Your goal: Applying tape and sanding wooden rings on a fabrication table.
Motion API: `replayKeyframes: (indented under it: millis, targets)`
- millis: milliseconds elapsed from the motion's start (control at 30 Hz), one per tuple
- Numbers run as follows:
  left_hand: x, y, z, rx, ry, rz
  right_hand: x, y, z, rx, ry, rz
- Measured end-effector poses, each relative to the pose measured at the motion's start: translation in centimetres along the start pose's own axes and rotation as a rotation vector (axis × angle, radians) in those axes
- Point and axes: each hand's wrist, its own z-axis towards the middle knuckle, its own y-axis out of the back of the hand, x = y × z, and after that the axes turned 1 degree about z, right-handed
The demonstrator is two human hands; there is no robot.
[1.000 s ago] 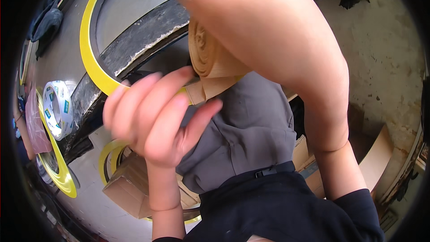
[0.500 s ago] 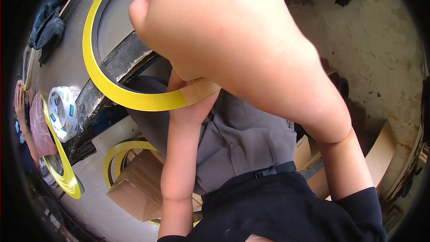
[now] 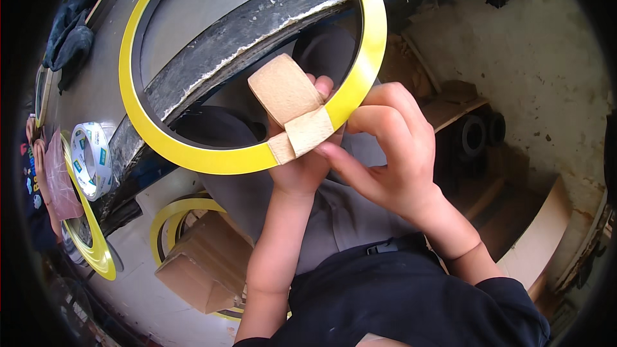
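A large yellow coil with a dark inner side is held up in front of me. Tan tape is wrapped across its near part. A squat tan tape roll sits against the coil's inner edge, joined to that wrap. From below, my left hand supports the coil at the wrap, fingers curling up behind it; part of them is hidden. My right hand is at the coil's outer edge, thumb at the corner of the tape, index finger bent against the rim.
A worktable with a worn dark edge runs in front. At left are a white tape roll, a stack of yellow coils and another person's arm. Below lie a cardboard box and more yellow coils. Black rings sit at right.
My right hand has come down from high across the view to the coil's right side. The tan roll and wrap now show. The coil's near part has dropped slightly.
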Motion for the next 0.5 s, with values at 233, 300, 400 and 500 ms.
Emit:
replayKeyframes:
  millis: [233,300,400,500]
  targets:
    - [0.9,0.1,-2.3,-0.378,-0.005,0.124,0.4,-0.3,-0.9,-0.027,0.003,0.066]
    - [1.4,1.1,-4.3,-0.379,0.056,0.243,1.0,-0.7,-1.5,0.019,-0.025,0.068]
    - [1.2,0.9,-5.7,-0.307,0.073,0.339,0.7,-2.2,-2.3,-0.108,-0.116,0.166]
    - [0.5,0.9,-6.5,-0.318,0.097,0.351,1.2,-1.6,-1.8,-0.003,-0.137,0.130]
